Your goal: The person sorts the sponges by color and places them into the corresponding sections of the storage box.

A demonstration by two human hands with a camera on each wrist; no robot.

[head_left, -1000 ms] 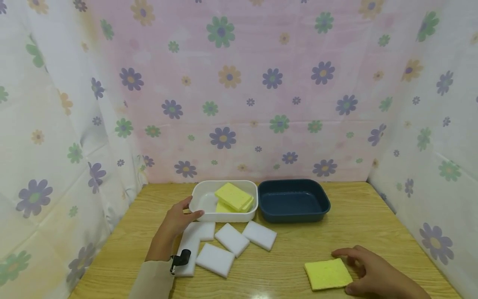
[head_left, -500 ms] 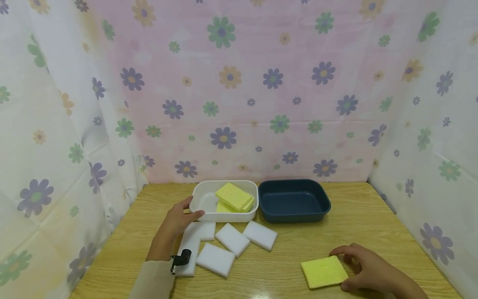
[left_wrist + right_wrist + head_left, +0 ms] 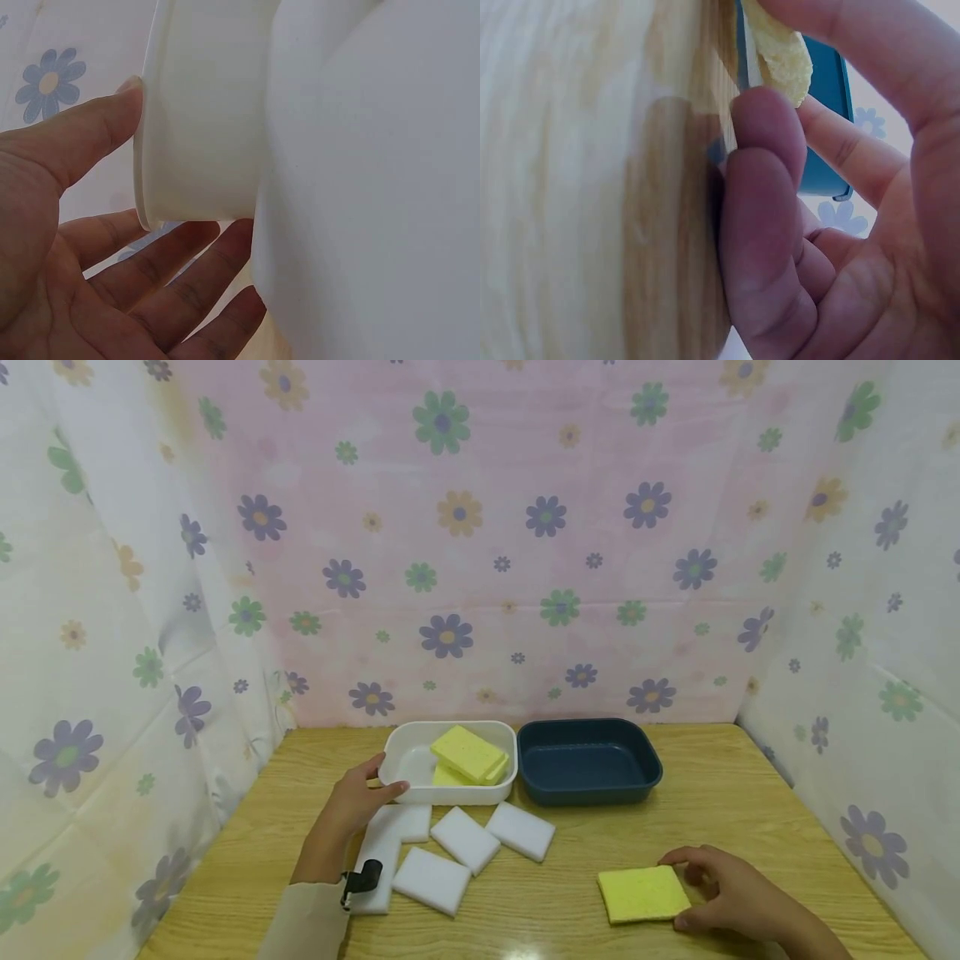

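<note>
The left hand rests at the left end of the white tray, its thumb on the rim; in the left wrist view the fingers spread around the tray's wall. Inside that tray lie yellow sponges, overlapping. At the front right, the right hand pinches the right edge of a yellow sponge between thumb and index finger. In the right wrist view the sponge's edge shows between the digits, with the other fingers curled near the wood surface.
A dark blue tray with nothing in it adjoins the white tray on the right. Several white sponges lie on the wooden table before the white tray. Flowered cloth hangs behind and at both sides.
The right hand and its yellow sponge have moved a little to the left and away from the table's front edge. The left hand has stayed on the white tray.
</note>
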